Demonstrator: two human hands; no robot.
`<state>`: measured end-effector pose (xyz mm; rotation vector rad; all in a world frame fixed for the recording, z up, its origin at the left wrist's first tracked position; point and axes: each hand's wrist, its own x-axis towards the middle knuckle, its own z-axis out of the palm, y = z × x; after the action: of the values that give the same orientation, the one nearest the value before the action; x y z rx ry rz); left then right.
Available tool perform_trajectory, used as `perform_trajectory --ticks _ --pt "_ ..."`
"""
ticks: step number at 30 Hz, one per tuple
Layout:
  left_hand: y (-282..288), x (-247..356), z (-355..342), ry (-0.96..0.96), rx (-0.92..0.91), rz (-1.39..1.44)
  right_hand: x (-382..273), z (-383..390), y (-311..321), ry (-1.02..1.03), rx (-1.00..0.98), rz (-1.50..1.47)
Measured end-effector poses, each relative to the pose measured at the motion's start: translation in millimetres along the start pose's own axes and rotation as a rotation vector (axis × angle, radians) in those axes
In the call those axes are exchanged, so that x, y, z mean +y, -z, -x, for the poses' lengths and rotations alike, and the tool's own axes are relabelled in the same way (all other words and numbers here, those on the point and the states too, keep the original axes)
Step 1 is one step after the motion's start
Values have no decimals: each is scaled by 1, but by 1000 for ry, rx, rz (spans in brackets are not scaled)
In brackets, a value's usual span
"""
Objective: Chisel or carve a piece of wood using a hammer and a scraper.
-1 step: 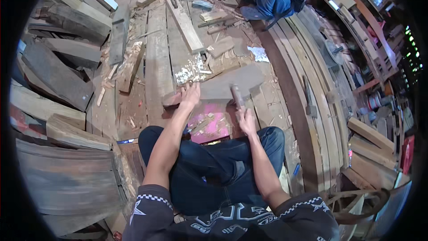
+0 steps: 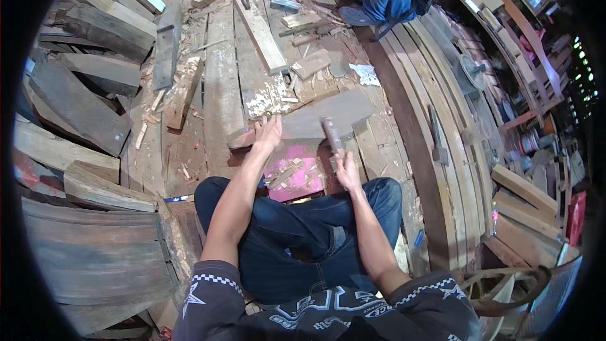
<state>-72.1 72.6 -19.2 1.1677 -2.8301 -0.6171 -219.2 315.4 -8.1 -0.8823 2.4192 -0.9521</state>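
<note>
Head view: the grey board point(image 2: 304, 122) lies across in front of me. My left hand point(image 2: 269, 131) rests on it; whether the fingers grip its edge, I cannot tell. My right hand point(image 2: 346, 172) is closed around the tool point(image 2: 330, 131). I think a careless swing could hit my left hand, and weak pressure could let the board slip.

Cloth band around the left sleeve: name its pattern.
Black-and-white checkered cloth band, best in the head view.
</note>
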Motion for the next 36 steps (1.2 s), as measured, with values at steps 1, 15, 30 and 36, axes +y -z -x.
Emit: perform_trajectory --ticks 1,15,30,36 --pt "-1 0 1 1 -11 4 -2 3 -3 26 -22 14" --pt "32 2 27 -9 -194 -181 10 -10 8 -63 183 147" --pt "80 -28 32 92 -352 29 3 -16 23 425 -78 401" --pt "74 -25 21 72 -243 169 2 -27 38 28 -84 290"
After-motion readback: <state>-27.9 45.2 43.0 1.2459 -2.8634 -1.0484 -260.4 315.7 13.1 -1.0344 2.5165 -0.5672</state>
